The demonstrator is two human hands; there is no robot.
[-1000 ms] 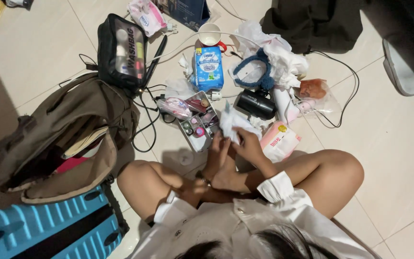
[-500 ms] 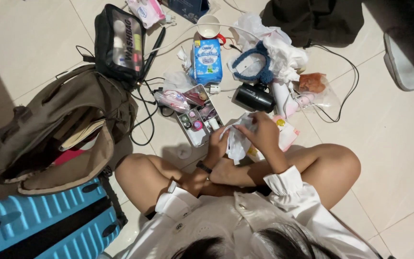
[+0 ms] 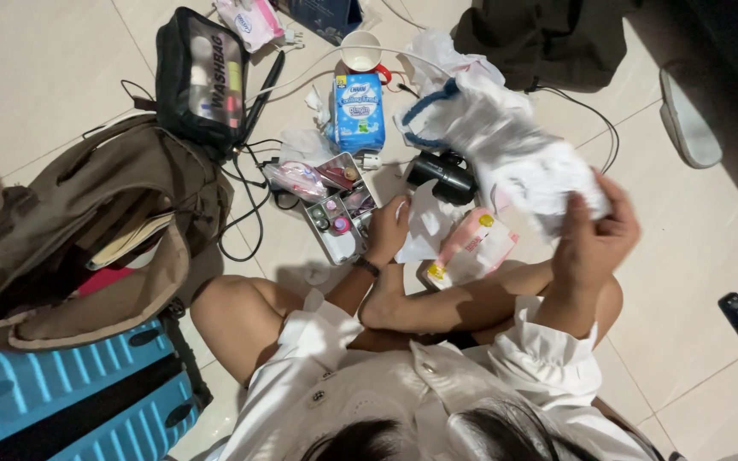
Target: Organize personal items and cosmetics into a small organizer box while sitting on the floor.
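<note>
Plastic bag (image 3: 527,162) — white, crumpled, blurred — is raised above the floor clutter at right, gripped by the right hand (image 3: 595,235) with fingers closed on its lower edge. Left hand (image 3: 389,229) is low by the knee, fingers curled on a white sheet (image 3: 429,224) lying on the tiles; how tight the hold is, cannot tell. Just left of it, an open tin (image 3: 339,218) of small cosmetics. Pink packet (image 3: 471,249) lies beside the sheet, touching the leg. Black cylinder (image 3: 444,173) sits behind the sheet, partly under the bag. Farther out — blue tissue pack (image 3: 358,111), clear-sided wash bag (image 3: 201,78), brown backpack (image 3: 104,226), blue suitcase (image 3: 70,405) at lower left.
</note>
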